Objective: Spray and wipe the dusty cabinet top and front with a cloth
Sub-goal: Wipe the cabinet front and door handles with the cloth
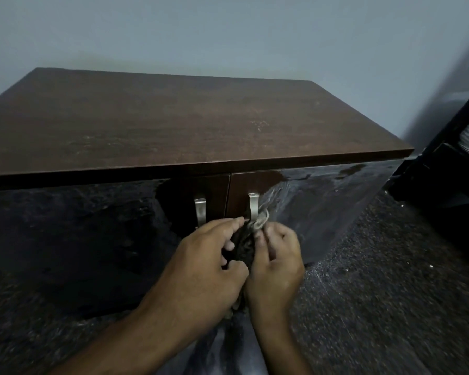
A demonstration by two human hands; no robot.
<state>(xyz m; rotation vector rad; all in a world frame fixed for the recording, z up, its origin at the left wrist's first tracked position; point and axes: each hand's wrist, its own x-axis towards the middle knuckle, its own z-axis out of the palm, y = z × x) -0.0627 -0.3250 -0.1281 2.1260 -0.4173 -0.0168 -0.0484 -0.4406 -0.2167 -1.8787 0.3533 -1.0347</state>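
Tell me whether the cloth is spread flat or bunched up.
Bunched up: the cloth is gathered between both hands below the right door handle.

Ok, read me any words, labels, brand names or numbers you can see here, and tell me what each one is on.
None: no text can be read in this view.
Cabinet top and doors: no label or brand mark.
Handles: plain metal, no marking.
Cloth held by the left hand and right hand: a dark blurred pattern, no letters.

It looked like an office: a wood-laminate cabinet (pixel 190 123) stood against a plain wall (pixel 228 36), a mesh-backed chair (pixel 460 147) at three o'clock.
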